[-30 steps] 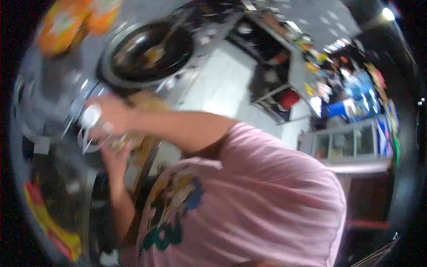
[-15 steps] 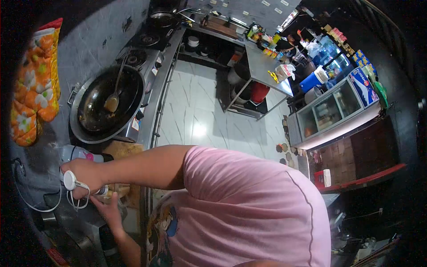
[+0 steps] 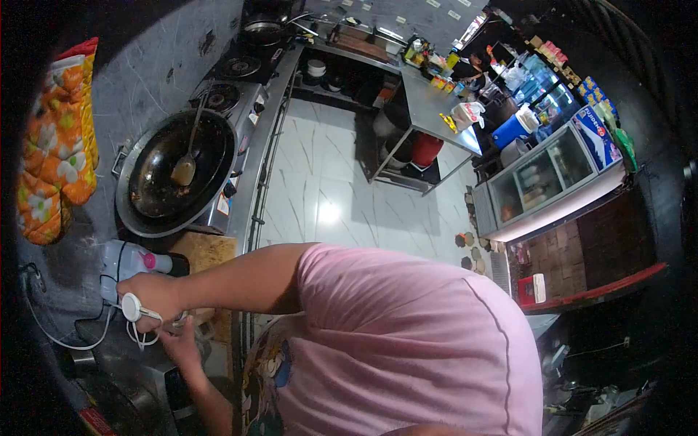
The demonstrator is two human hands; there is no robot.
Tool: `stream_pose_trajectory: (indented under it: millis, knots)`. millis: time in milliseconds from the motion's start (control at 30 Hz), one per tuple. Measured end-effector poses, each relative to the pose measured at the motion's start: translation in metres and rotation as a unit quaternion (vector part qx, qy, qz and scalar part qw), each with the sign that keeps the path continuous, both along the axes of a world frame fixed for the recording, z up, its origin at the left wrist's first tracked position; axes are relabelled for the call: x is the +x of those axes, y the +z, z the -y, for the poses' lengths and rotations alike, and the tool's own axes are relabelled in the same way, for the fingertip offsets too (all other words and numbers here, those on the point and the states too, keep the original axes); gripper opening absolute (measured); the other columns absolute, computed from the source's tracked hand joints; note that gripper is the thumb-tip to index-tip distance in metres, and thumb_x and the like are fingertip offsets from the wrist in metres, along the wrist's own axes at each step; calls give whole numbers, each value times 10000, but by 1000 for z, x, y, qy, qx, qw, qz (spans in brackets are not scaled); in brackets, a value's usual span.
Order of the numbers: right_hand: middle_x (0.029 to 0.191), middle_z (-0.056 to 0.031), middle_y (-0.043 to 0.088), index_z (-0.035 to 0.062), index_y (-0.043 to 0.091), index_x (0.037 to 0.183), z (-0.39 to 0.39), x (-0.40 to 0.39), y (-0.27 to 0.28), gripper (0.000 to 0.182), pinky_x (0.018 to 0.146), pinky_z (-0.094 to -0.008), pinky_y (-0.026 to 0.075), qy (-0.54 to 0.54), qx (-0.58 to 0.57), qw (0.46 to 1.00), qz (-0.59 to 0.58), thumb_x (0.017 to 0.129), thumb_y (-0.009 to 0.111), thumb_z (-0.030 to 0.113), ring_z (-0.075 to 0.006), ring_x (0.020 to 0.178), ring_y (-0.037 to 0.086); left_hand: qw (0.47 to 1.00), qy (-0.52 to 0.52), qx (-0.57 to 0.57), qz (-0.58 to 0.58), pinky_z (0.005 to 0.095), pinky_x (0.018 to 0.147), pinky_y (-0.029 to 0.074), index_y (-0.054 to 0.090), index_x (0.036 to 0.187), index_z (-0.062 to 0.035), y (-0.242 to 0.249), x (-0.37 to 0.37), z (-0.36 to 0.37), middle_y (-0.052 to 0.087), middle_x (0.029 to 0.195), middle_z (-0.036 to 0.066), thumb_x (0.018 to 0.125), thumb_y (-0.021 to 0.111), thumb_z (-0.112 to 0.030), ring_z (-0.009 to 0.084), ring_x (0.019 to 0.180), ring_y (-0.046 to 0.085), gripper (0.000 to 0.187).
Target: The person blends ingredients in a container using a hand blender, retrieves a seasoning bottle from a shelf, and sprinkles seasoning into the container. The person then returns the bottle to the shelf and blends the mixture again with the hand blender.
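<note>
My right hand [image 3: 154, 296], its knuckles curled, is over the counter beside a pale bottle-like container [image 3: 131, 263] with a pink part. Its fingertips and what they grip are hidden. A round white piece [image 3: 131, 307] with a looped white cord lies against the back of this hand. Just below, my left hand [image 3: 183, 347] is closed around something partly clear, mostly covered by my right hand. A brown board [image 3: 211, 254] lies beside my hands. Above them, a large dark wok [image 3: 149, 163] on the stove holds a ladle [image 3: 185, 170].
Orange floral oven mitts [image 3: 58, 160] hang on the left wall. A steel table [image 3: 429, 109] with bottles and bags stands across the tiled floor. A display freezer [image 3: 545, 174] is at the right. A person [image 3: 476, 67] is in the far background.
Both hands have shifted slightly right in view, and more of the pale container shows. The wok and ladle look unchanged.
</note>
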State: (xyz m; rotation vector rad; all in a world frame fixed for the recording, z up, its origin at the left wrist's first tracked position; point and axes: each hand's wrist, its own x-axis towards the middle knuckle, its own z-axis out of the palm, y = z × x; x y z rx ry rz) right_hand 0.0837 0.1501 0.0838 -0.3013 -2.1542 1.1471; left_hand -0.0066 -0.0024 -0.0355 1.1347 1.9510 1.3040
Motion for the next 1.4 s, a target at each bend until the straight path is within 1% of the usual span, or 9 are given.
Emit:
stream_pose_trajectory:
  millis: [267,633,667,900,1033,1067,1100,1167,1400]
  knots:
    - [785,-186,664,42,638,793,-16,-20,20,425,646,-485,536,8,22,997,-80,574,829,352,-423,744,675,999,28,-20,-6,415,1213,260,174,1606,44,16,12,-1,309,1613,271,852,825,-233,348,1480,343,1033]
    - [931,-135,722,70,653,1029,-16,-18,-8,554,778,-437,569,-52,74,987,-130,600,882,336,-333,887,719,997,-58,38,-15,486,1232,269,145,1626,-29,4,3,1,270,1635,211,841,821,-361,336,1503,291,1088]
    - [913,-115,721,95,649,1045,-7,5,20,555,770,-434,571,21,-55,998,-36,606,888,335,-313,859,719,997,-28,15,-76,492,1204,310,179,1610,-33,-3,3,2,327,1588,204,826,833,-297,330,1457,342,1055]
    - [842,-169,657,69,612,935,-11,14,-2,446,717,-473,532,22,11,1000,10,695,830,374,-372,800,684,997,-69,29,-3,411,1097,446,224,1569,-6,28,12,-5,484,1490,185,748,900,-197,301,1308,542,1080]
    - [848,-149,659,84,647,858,-18,6,20,356,716,-464,538,37,-8,999,-29,711,818,359,-358,794,683,999,40,-26,6,440,1124,408,332,1528,-12,29,13,-5,500,1463,219,702,927,-263,347,1361,499,1049]
    - [788,-80,615,64,604,893,-21,12,39,342,686,-365,506,37,160,984,-69,733,804,290,-233,708,608,1000,21,11,-13,441,1132,400,305,1541,-8,44,16,-5,470,1487,228,695,930,-262,352,1378,479,1082]
    - [849,-137,640,82,690,873,-22,10,45,338,713,-443,541,34,24,999,-28,728,777,374,-348,786,672,998,2,47,-32,442,1141,391,277,1554,-5,50,16,-4,440,1511,237,689,933,-260,356,1395,459,1116]
    - [846,-94,605,76,652,818,-35,1,39,204,703,-373,500,22,190,979,-73,755,756,240,-265,771,629,998,5,38,-52,441,1143,388,274,1556,-2,45,13,-4,427,1518,241,684,936,-253,364,1398,452,1124]
    - [816,-118,626,91,686,794,-26,4,67,269,704,-411,527,13,143,989,-36,736,754,345,-313,779,660,997,14,70,1,441,1155,371,256,1551,22,36,13,-4,424,1490,253,678,937,-280,372,1401,429,1147]
